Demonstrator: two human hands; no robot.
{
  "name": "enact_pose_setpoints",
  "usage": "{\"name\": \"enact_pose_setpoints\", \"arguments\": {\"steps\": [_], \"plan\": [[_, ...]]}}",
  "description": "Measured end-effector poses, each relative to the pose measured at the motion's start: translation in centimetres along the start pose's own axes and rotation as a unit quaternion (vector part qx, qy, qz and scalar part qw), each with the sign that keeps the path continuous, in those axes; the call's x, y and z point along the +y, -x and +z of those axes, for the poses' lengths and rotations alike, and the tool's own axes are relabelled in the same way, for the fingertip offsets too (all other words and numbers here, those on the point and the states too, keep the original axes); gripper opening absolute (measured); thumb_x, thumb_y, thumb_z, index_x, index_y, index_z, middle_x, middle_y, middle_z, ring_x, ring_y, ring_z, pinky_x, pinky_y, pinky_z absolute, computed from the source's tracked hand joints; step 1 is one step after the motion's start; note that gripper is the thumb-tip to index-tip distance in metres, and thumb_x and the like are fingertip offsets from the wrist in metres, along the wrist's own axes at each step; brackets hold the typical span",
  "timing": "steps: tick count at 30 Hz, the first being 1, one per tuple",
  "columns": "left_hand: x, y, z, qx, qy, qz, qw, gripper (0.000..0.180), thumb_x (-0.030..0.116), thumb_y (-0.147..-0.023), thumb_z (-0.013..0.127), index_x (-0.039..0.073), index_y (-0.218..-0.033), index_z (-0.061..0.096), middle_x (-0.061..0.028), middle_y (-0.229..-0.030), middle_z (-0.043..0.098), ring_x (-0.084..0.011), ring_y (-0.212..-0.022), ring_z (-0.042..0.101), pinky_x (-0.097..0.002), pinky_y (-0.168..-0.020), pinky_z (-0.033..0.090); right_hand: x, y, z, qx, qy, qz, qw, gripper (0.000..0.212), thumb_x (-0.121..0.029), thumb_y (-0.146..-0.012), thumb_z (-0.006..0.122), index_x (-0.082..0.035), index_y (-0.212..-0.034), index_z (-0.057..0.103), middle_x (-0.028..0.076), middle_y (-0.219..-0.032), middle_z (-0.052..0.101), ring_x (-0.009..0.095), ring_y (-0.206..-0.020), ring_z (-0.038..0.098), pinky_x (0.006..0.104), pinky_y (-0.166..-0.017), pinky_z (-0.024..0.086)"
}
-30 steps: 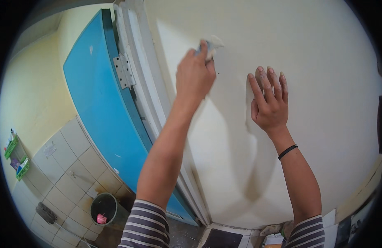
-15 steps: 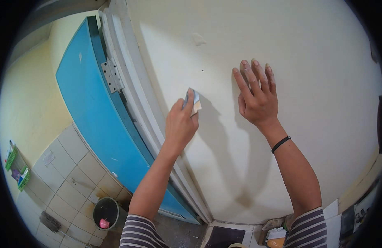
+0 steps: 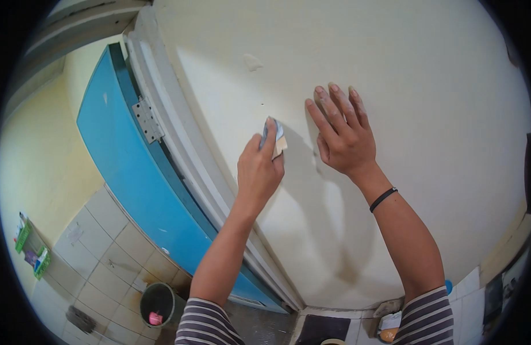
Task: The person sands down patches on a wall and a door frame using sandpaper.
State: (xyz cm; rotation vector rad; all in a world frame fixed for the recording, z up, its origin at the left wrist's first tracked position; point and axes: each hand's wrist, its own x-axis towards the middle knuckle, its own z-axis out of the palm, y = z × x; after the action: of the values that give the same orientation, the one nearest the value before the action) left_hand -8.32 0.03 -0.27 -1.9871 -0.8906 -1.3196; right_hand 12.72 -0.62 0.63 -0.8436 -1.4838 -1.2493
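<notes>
My left hand (image 3: 259, 172) is closed around a small folded pad (image 3: 280, 141), grey-blue and white with a tan edge, which looks like sandpaper. Its index finger stretches along the pad, which is held against the cream wall (image 3: 415, 126). To the right, my right hand (image 3: 349, 141) lies open on the same wall, fingers extended and whitish dust on them. A black band (image 3: 383, 199) circles that wrist. Just above the pad is a tiny dark hole (image 3: 262, 104), and higher up a chipped pale patch (image 3: 253, 62).
A blue door (image 3: 133, 149) stands open at the left, hinged to a white frame (image 3: 179, 138). Beyond it are a tiled wall, a dark bucket (image 3: 165, 302) with a pink thing inside, a brush and a green rack (image 3: 32, 247). A dark mat (image 3: 323, 329) lies below.
My left hand has slid the pad to the right and slightly up across the wall. My right hand keeps its place on the wall, while the whole view has shifted a little.
</notes>
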Motion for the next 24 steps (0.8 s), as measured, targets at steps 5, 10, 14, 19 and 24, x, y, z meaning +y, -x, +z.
{"name": "enact_pose_setpoints", "arguments": {"steps": [5,10,14,19,24], "plan": [[-1.5,-1.6,-0.3,0.034,0.002,-0.020,0.999,0.062,-0.005,-0.079,0.062,0.003,-0.141,0.059,-0.0155,-0.080,0.055,-0.0302,-0.068,0.059,-0.0404,-0.063,0.049,0.0,0.1,0.6,0.018,0.015,-0.013,1.000,0.049,-0.011,-0.083,0.060,-0.011,-0.132,0.064,0.009,-0.144,0.056,0.029,-0.139,0.048,0.0527,-0.120,0.033],[-0.7,-3.9,-1.6,0.037,0.005,-0.023,0.999,0.056,-0.004,-0.082,0.062,0.001,-0.138,0.060,-0.0181,-0.080,0.057,-0.0339,-0.070,0.060,-0.0437,-0.065,0.048,-0.1,0.3,0.3,0.013,0.022,-0.012,1.000,0.049,-0.013,-0.084,0.060,-0.011,-0.132,0.063,0.008,-0.144,0.056,0.029,-0.139,0.048,0.0524,-0.121,0.033],[0.1,0.0,-0.2,0.009,0.008,0.006,1.000,0.058,-0.002,-0.082,0.063,0.001,-0.139,0.059,-0.0190,-0.083,0.058,-0.0352,-0.072,0.060,-0.0446,-0.066,0.049,-0.3,0.5,0.5,0.005,0.021,-0.008,1.000,0.050,-0.013,-0.083,0.060,-0.011,-0.133,0.063,0.008,-0.145,0.056,0.030,-0.139,0.048,0.0530,-0.121,0.033],[-1.1,-2.1,-1.5,0.004,-0.007,-0.019,1.000,0.067,0.003,-0.077,0.071,0.000,-0.142,0.054,-0.0191,-0.088,0.060,-0.0391,-0.076,0.063,-0.0457,-0.069,0.053,-0.6,-0.1,0.5,0.010,0.038,-0.019,0.999,0.050,-0.014,-0.084,0.059,-0.011,-0.134,0.063,0.009,-0.146,0.055,0.031,-0.139,0.048,0.0540,-0.121,0.033],[-0.2,-4.5,-1.5,-0.025,0.006,-0.069,0.997,0.066,0.003,-0.078,0.070,0.000,-0.142,0.054,-0.0189,-0.090,0.060,-0.0394,-0.078,0.064,-0.0461,-0.071,0.054,-0.3,0.1,0.5,0.005,0.045,-0.015,0.999,0.050,-0.015,-0.085,0.060,-0.011,-0.134,0.063,0.010,-0.146,0.055,0.031,-0.139,0.048,0.0548,-0.120,0.033]]}}
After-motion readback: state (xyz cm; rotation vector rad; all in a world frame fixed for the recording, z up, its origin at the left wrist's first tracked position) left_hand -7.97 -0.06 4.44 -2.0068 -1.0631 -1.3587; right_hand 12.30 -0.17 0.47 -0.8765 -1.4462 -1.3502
